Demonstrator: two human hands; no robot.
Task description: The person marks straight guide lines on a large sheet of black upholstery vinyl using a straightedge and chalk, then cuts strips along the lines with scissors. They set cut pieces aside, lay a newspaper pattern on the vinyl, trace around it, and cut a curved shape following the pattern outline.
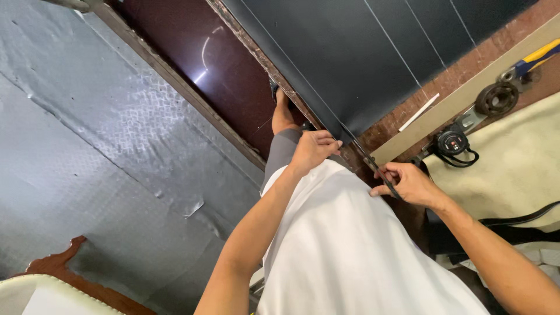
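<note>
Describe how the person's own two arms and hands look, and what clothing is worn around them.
Both forearms are bare; no sleeve reaches them in view. The left hand and the right hand wear no gloves, and no ring, watch or bracelet shows on them. The person wears a plain white shirt and grey shorts. No markings are visible.

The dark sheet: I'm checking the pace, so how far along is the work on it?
Done: the dark sheet lies flat on the bench, thin lines across it. In hand: the left hand presses its near edge; the right hand holds a thin tool there. Left: cannot tell.
</note>
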